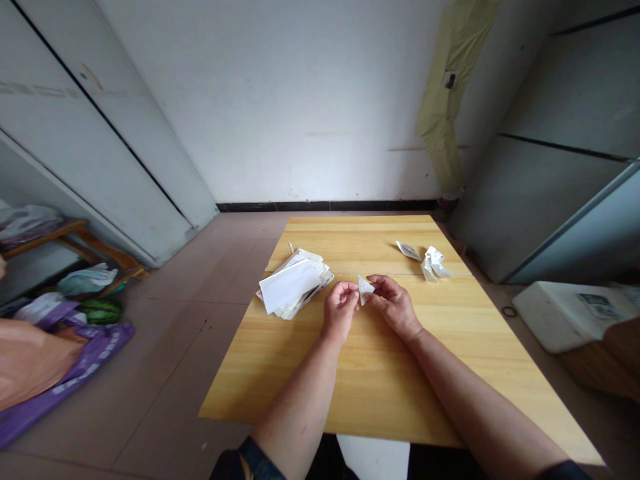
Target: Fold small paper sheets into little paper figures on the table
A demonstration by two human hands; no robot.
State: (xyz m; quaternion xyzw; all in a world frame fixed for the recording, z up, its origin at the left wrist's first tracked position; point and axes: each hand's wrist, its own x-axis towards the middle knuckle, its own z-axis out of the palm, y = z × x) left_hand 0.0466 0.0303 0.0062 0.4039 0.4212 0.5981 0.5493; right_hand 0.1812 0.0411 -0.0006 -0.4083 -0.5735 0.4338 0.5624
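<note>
A small folded white paper triangle is pinched between my two hands above the middle of a light wooden table. My left hand has its fingers curled on the paper's left side. On the right side my right hand grips it with thumb and fingers closed. A messy stack of white paper sheets lies on the table just left of my left hand.
Two folded paper pieces lie at the table's far right. Bags and a wooden rack crowd the floor on the left. A white box sits on the right. White cabinets stand on both sides, a wall behind.
</note>
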